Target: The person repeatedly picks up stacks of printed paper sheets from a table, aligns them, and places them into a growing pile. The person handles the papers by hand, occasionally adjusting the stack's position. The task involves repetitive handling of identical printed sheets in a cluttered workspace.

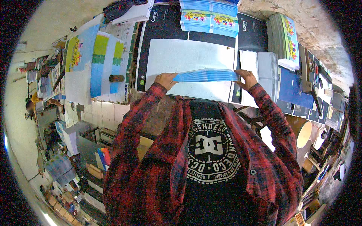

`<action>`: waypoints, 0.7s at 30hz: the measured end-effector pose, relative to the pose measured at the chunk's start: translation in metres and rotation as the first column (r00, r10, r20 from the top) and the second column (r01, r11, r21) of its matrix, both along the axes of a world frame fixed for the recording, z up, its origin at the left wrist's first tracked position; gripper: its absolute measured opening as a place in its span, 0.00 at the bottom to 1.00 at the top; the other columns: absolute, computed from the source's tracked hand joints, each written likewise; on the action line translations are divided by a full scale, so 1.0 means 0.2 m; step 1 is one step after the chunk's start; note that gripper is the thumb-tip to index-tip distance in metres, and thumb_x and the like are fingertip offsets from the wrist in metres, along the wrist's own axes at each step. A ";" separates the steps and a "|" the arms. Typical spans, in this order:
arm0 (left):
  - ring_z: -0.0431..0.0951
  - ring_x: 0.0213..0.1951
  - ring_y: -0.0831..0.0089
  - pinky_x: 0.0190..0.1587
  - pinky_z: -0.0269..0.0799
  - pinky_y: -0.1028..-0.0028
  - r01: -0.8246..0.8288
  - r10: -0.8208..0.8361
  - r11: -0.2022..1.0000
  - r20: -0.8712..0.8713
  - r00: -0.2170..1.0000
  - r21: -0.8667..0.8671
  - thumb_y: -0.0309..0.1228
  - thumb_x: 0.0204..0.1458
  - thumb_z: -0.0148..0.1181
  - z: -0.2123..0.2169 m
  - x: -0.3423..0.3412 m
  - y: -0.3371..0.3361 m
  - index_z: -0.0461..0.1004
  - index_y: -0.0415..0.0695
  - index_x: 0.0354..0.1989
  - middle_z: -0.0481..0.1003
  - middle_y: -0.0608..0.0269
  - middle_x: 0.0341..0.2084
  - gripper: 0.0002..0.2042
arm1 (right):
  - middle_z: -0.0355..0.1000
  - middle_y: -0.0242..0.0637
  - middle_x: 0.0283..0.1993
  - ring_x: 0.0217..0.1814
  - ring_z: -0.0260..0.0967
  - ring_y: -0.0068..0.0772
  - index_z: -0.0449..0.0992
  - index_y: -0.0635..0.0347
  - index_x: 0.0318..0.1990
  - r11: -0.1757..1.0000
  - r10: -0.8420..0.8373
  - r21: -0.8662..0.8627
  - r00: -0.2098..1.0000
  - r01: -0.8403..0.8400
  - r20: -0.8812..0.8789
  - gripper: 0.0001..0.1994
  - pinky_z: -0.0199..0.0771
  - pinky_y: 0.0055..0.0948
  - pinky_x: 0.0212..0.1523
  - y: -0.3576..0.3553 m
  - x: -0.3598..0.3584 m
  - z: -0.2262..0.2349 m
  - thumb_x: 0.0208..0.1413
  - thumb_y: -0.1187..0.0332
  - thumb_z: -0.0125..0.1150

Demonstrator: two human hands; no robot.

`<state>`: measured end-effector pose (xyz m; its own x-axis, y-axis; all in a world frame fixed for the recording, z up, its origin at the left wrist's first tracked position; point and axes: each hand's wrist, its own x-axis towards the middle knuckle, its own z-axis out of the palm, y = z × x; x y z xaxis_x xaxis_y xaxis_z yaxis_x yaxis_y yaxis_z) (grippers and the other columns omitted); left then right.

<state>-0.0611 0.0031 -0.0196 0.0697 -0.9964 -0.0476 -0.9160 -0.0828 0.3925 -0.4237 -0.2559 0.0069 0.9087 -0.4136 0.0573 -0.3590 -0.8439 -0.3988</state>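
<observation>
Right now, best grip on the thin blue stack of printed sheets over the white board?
Probably by its two short ends, coming in from the sides. The thin blue stack of printed sheets lies long and flat; the left hand and right hand already pinch those ends.

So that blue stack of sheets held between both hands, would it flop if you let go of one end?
Probably. The blue stack looks thin and made of many loose printed sheets, so it would likely sag and fan apart. The left hand and right hand grip opposite ends, which suggests it needs support at both. Glossy-looking paper may also slide.
</observation>
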 end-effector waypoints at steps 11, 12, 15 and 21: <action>0.75 0.45 0.63 0.49 0.70 0.66 -0.400 0.355 0.916 -0.552 0.754 0.043 0.40 0.45 0.64 -0.23 -0.04 0.10 0.67 0.44 0.54 0.74 0.54 0.45 0.27 | 0.72 0.41 0.49 0.52 0.68 0.35 0.70 0.60 0.52 0.731 -0.297 0.661 0.951 0.169 0.085 0.25 0.67 0.33 0.54 0.05 -0.03 -0.16 0.44 0.70 0.68; 0.71 0.50 0.66 0.52 0.67 0.69 -0.398 0.329 0.915 -0.682 0.653 0.060 0.28 0.46 0.64 -0.12 -0.10 0.05 0.59 0.38 0.59 0.70 0.49 0.49 0.31 | 0.67 0.41 0.54 0.55 0.66 0.36 0.65 0.58 0.56 0.497 -0.453 0.856 0.884 0.142 0.116 0.28 0.65 0.34 0.55 0.09 -0.09 -0.28 0.45 0.72 0.66; 0.66 0.55 0.68 0.55 0.63 0.71 -0.557 0.370 0.830 -0.722 0.585 -0.025 0.21 0.45 0.61 0.01 -0.37 0.05 0.50 0.35 0.63 0.64 0.49 0.55 0.36 | 0.50 0.40 0.67 0.63 0.56 0.39 0.49 0.49 0.66 0.729 -0.561 0.656 0.720 0.196 0.408 0.40 0.62 0.38 0.58 0.34 0.05 -0.34 0.45 0.79 0.61; 0.63 0.57 0.65 0.57 0.60 0.68 -0.611 0.425 0.787 -0.790 0.442 0.082 0.21 0.43 0.62 0.00 -0.40 0.03 0.47 0.44 0.65 0.61 0.53 0.57 0.39 | 0.52 0.41 0.65 0.63 0.55 0.40 0.43 0.50 0.67 0.515 -0.680 0.803 0.713 0.299 0.171 0.43 0.65 0.40 0.55 0.32 0.08 -0.23 0.46 0.74 0.63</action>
<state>-0.1417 0.0097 -0.0196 0.6081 -0.7763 -0.1659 -0.0962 -0.2795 0.9553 -0.4086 -0.1924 -0.0388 0.4876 -0.8611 -0.1444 -0.2554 0.0175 -0.9667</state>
